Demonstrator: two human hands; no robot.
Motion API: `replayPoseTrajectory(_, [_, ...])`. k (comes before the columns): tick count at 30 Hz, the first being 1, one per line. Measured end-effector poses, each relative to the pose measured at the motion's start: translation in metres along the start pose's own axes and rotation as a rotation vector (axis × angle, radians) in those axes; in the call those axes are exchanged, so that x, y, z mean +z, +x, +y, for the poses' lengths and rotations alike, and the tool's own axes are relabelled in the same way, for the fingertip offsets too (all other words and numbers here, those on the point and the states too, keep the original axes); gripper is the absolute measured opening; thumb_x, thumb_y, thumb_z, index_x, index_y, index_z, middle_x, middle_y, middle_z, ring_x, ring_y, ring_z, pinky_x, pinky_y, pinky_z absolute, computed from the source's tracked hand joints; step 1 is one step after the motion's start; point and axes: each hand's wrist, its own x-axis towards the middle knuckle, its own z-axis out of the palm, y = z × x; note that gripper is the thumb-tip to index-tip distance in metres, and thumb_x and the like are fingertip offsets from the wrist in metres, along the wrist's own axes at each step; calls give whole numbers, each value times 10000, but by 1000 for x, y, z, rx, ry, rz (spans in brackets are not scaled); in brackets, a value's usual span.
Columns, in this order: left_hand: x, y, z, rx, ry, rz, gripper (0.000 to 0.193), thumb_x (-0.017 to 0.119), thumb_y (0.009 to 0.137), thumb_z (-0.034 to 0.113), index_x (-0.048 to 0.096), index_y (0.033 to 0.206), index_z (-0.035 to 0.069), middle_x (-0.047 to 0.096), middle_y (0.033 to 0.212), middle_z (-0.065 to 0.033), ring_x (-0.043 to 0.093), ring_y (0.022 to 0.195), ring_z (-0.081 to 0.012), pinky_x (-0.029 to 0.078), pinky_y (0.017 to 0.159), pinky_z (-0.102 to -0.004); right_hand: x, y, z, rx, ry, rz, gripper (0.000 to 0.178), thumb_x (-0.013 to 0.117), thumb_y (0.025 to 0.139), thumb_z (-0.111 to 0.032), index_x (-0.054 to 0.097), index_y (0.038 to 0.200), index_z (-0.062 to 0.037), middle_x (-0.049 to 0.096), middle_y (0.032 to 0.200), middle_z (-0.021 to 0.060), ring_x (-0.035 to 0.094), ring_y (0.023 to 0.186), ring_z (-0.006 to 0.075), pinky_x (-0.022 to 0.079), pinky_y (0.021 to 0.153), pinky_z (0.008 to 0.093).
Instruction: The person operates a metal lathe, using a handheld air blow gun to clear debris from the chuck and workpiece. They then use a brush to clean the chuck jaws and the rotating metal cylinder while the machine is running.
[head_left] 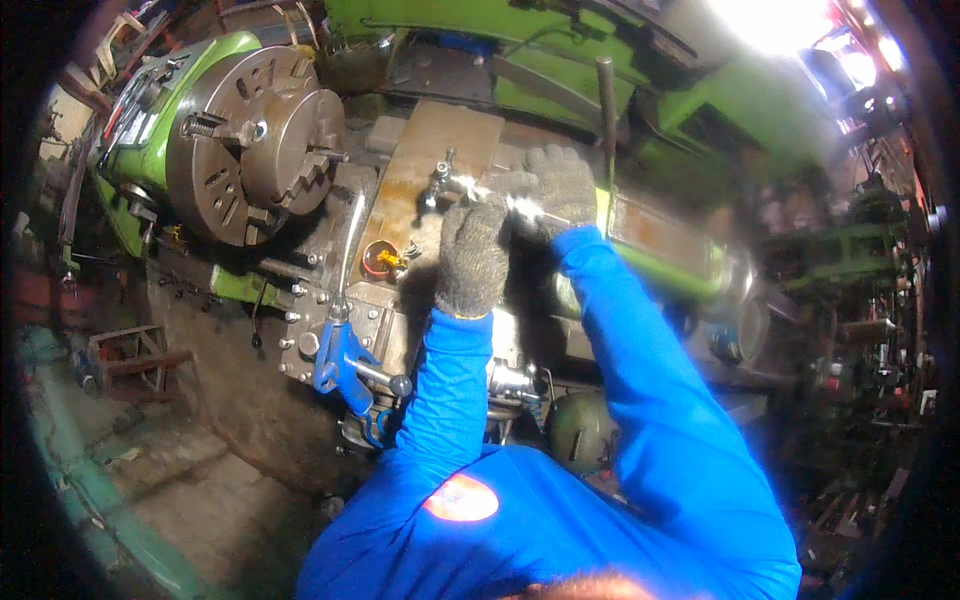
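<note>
Both my hands wear grey knit gloves and meet over the lathe carriage. My left hand [474, 258] has its fingers curled at a shiny metal piece [524, 207], whose kind I cannot make out through glare and gloves. On its far right side my right hand [562, 182] closes about the same piece, fingers partly hidden. Just left of them, a small dark metal fitting with a bright rod [441, 180] stands on a flat brown plate [430, 135]. Nearer me on that plate is a small round reddish container [376, 262] with something yellow at its edge.
A large lathe chuck [290, 150] on a green headstock [150, 160] stands at left. A blue air blow gun [343, 362] with a long silver nozzle hangs left of my left forearm. An upright metal bar [607, 120] rises beyond my right hand. Green machine parts extend rightward.
</note>
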Motion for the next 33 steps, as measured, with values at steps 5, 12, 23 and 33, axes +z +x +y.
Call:
replayPoseTrajectory(5, [2, 3, -9, 243, 39, 140, 363, 665, 753, -29, 699, 1113, 1, 695, 1038, -205, 651, 993, -401, 531, 910, -480, -13, -1, -6, 0, 26, 72, 356, 649, 875, -400, 701, 1063, -102, 653, 1088, 162, 600, 1072, 369, 486, 915, 490])
replayPoseTrajectory(12, [-3, 20, 30, -713, -1156, 60, 251, 600, 1021, 179, 718, 1173, 17, 703, 1063, -69, 633, 1028, -168, 512, 893, -310, -24, 1, -19, -17, 94, -8, 349, 679, 836, -378, 694, 1047, -101, 673, 1060, 159, 619, 1032, 384, 496, 893, 512])
replayPoseTrajectory(23, [11, 16, 21, -813, -1241, 106, 282, 567, 1024, 257, 729, 1091, 37, 706, 1095, -62, 646, 1046, -164, 509, 959, -323, 19, 4, 15, -175, -118, 46, 341, 702, 843, -356, 674, 1029, -71, 652, 1039, 194, 606, 1029, 405, 492, 876, 519])
replayPoseTrajectory(33, [14, 2, 11, -622, -845, 177, 288, 509, 1062, 178, 671, 1202, -15, 700, 1174, -121, 646, 1093, -182, 522, 970, -342, 8, 1, 4, -88, -36, 67, 334, 691, 882, -367, 671, 1003, -56, 651, 1035, 202, 604, 1026, 409, 489, 883, 517])
